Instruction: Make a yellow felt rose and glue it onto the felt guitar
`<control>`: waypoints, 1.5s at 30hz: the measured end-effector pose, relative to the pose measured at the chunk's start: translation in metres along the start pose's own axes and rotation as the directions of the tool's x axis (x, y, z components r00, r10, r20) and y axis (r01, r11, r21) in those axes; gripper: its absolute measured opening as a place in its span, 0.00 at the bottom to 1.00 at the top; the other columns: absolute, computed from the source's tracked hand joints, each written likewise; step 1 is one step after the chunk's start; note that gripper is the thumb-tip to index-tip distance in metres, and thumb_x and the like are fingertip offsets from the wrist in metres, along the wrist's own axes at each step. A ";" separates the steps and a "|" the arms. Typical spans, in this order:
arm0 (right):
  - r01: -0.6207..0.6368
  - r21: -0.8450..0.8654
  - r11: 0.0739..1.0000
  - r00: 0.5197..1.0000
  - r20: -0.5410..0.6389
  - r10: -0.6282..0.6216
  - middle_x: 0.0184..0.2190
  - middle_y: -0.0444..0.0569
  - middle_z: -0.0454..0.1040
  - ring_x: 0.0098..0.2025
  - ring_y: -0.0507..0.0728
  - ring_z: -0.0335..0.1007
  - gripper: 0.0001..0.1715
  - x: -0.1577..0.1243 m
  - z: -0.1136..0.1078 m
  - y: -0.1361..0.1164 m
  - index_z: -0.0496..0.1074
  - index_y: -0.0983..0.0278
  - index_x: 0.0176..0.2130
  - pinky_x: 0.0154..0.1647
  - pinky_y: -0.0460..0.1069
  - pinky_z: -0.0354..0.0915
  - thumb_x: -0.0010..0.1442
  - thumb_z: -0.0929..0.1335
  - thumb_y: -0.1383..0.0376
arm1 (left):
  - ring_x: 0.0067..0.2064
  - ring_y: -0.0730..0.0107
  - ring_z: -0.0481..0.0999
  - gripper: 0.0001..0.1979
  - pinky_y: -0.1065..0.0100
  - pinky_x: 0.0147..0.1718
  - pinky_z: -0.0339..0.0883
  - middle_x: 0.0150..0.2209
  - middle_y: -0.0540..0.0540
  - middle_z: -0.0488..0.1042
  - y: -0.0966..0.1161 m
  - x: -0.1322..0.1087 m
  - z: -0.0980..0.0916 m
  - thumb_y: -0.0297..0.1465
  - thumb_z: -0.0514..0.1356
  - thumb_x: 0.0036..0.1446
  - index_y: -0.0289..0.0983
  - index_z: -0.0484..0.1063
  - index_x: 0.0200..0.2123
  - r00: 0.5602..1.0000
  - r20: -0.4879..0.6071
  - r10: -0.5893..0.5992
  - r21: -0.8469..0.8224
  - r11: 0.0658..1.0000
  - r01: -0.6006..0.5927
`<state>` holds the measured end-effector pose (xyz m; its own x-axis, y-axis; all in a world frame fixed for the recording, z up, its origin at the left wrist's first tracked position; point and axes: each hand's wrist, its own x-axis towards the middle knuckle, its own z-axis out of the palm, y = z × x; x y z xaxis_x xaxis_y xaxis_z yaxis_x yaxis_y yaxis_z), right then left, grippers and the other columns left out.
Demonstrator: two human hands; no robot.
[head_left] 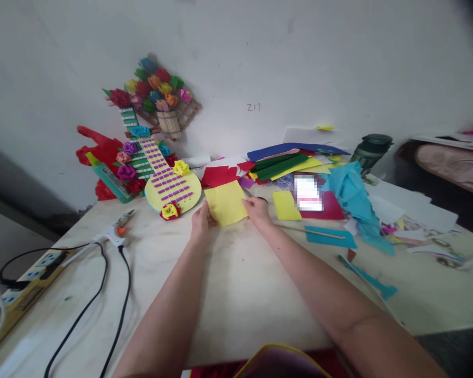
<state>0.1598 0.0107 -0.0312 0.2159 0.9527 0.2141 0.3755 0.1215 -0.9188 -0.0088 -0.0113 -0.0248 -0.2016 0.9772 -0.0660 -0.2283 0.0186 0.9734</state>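
Between my two hands a square sheet of yellow paper [226, 203] is held up, tilted toward me. My left hand [202, 219] grips its left edge, thumb in front. At the right edge, my right hand [257, 209] pinches the sheet between thumb and fingers. Just left of the sheet stands a yellow guitar-shaped craft [169, 184] with purple strips and paper roses. Near my right hand lie another yellow paper piece [286, 206], a thin wooden stick [319, 232] and a blue paper strip [333, 239].
A hot glue gun [114, 231] and its cord lie left, near a power strip [35, 281]. A green glue bottle [112, 178] leans by red plastic. Coloured sheets [284, 163] pile at the back. Blue crepe paper [350, 194], paper scraps and a dark jar [372, 152] occupy the right.
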 end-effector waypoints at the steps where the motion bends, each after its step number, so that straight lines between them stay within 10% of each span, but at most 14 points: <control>1: 0.007 -0.015 1.000 1.000 -0.010 -0.007 0.15 0.41 0.64 0.17 0.50 0.60 0.17 0.000 0.000 0.000 0.68 0.65 0.23 0.20 0.45 0.57 0.50 0.62 0.54 | 0.17 0.77 0.64 0.21 0.73 0.15 0.57 0.18 0.50 0.67 0.000 0.000 0.000 0.48 0.59 0.41 0.33 0.67 0.26 1.000 0.025 0.015 0.047 0.999 -0.016; 7: 0.096 -0.234 0.968 0.990 -0.075 -0.117 0.18 0.44 0.67 0.22 0.52 0.60 0.16 -0.002 -0.005 -0.007 0.69 0.64 0.23 0.25 0.45 0.56 0.52 0.62 0.56 | 0.15 0.82 0.57 0.14 0.77 0.13 0.48 0.16 0.54 0.63 -0.003 -0.001 -0.001 0.40 0.62 0.40 0.34 0.66 0.24 0.996 -0.020 0.087 0.206 0.975 -0.081; 15: 0.140 -0.348 0.927 0.982 -0.072 -0.175 0.21 0.45 0.70 0.23 0.52 0.60 0.18 -0.009 -0.006 -0.014 0.70 0.63 0.26 0.26 0.45 0.55 0.55 0.60 0.55 | 0.14 0.75 0.62 0.27 0.72 0.13 0.53 0.16 0.50 0.65 -0.001 0.000 -0.003 0.53 0.49 0.46 0.33 0.68 0.27 0.999 -0.029 0.021 0.161 0.987 -0.017; 22: 0.146 -0.459 0.876 0.985 -0.018 -0.174 0.25 0.47 0.72 0.26 0.52 0.63 0.20 -0.009 -0.005 -0.014 0.70 0.63 0.29 0.27 0.45 0.54 0.58 0.57 0.55 | 0.18 0.76 0.65 0.15 0.74 0.14 0.56 0.20 0.49 0.69 -0.006 0.001 -0.001 0.39 0.62 0.38 0.34 0.67 0.26 0.996 -0.028 0.086 0.302 0.951 -0.073; 28: 0.091 -0.728 0.680 0.989 -0.011 -0.144 0.33 0.51 0.73 0.36 0.57 0.68 0.20 0.010 -0.049 -0.036 0.68 0.62 0.41 0.33 0.48 0.57 0.59 0.56 0.56 | 0.19 0.71 0.69 0.18 0.72 0.16 0.60 0.26 0.45 0.72 -0.003 -0.001 0.003 0.37 0.59 0.42 0.33 0.67 0.36 0.990 -0.098 0.103 0.414 0.909 -0.054; 35: -0.027 -0.917 0.398 0.988 0.037 0.150 0.42 0.59 0.70 0.43 0.63 0.67 0.24 0.028 -0.095 -0.039 0.70 0.68 0.42 0.38 0.52 0.60 0.51 0.62 0.54 | 0.24 0.69 0.72 0.28 0.67 0.26 0.65 0.30 0.44 0.73 0.002 -0.006 0.006 0.39 0.58 0.46 0.34 0.59 0.51 0.965 -0.191 0.182 0.552 0.832 -0.047; 45: -0.009 -0.933 0.359 0.951 0.103 0.292 0.38 0.60 0.72 0.40 0.62 0.69 0.19 0.029 -0.086 -0.018 0.73 0.67 0.39 0.33 0.51 0.62 0.46 0.65 0.65 | 0.44 0.59 0.68 0.21 0.60 0.39 0.60 0.44 0.41 0.68 0.001 -0.008 0.001 0.41 0.56 0.46 0.39 0.66 0.43 0.867 -0.209 0.452 0.784 0.607 -0.127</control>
<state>0.2372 0.0121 0.0204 0.2224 0.9700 -0.0984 0.9740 -0.2255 -0.0224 -0.0068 -0.0184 -0.0229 -0.4774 0.8114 0.3372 0.6341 0.0525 0.7715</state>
